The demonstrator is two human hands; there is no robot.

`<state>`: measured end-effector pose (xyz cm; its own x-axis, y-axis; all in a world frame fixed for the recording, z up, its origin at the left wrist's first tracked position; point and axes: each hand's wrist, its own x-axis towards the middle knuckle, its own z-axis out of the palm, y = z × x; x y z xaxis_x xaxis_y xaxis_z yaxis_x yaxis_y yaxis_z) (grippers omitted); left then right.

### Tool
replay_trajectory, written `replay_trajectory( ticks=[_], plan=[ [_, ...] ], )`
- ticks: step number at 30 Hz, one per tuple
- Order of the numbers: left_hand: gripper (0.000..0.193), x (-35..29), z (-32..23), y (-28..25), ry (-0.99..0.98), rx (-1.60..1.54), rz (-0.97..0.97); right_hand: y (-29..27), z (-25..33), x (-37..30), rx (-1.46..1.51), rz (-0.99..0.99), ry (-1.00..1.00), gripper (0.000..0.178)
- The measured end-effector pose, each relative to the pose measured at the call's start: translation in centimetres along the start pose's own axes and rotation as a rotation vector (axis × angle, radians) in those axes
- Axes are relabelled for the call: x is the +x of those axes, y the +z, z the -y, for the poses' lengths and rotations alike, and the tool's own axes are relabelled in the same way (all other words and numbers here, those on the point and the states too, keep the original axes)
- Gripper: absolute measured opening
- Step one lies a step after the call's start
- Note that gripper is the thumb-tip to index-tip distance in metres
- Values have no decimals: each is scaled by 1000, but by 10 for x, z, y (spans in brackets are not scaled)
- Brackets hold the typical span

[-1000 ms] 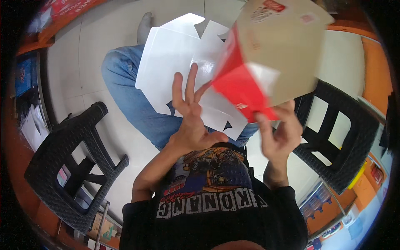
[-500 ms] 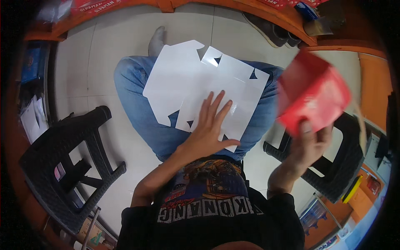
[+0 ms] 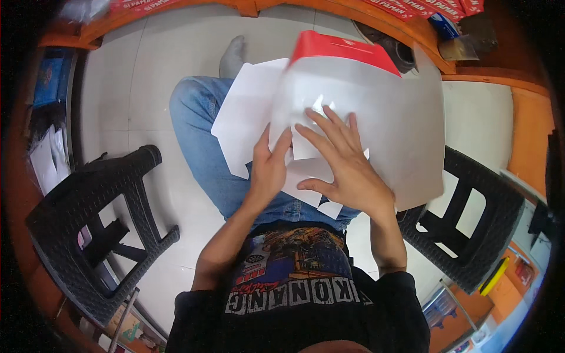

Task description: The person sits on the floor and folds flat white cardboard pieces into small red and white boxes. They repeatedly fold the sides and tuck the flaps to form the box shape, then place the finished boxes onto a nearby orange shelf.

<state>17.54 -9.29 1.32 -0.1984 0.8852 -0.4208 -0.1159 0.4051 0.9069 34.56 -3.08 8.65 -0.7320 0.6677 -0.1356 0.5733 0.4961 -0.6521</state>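
Observation:
Across my lap lies a white die-cut cardboard sheet (image 3: 247,100) with notched edges. Over its right part a larger cardboard piece (image 3: 406,129) is spread, its white inner face up and a red printed flap along the far edge. It is blurred by motion. My right hand (image 3: 347,165) is open, fingers spread over the white face of the larger piece. At that piece's near left edge is my left hand (image 3: 269,173), thumb and forefinger stretched apart; its other fingers are hidden.
Black plastic stools stand to the left (image 3: 94,223) and right (image 3: 477,217). An orange wooden frame (image 3: 259,9) curves along the far side, with red printed packages (image 3: 406,9) beyond it. Dark shoes (image 3: 391,53) lie at the far right. Tiled floor (image 3: 159,100) surrounds my legs.
The red cardboard has come from the right over my lap and opened out, white face up. My right hand has let go and spread out; my left has shifted left.

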Motion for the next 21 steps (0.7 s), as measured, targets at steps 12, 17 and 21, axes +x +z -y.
replay_trajectory(
  ticks=[12,17,21],
  plan=[
    [38,7,-12,-40,-230,220,293,52,-45,-26,-22,-319,157,16],
    [44,-3,-13,-41,198,-10,83,43,-43,-21,126,-234,146,12],
    [39,7,-30,-54,680,687,371,25,-34,-18,369,-92,349,16]
  ],
)
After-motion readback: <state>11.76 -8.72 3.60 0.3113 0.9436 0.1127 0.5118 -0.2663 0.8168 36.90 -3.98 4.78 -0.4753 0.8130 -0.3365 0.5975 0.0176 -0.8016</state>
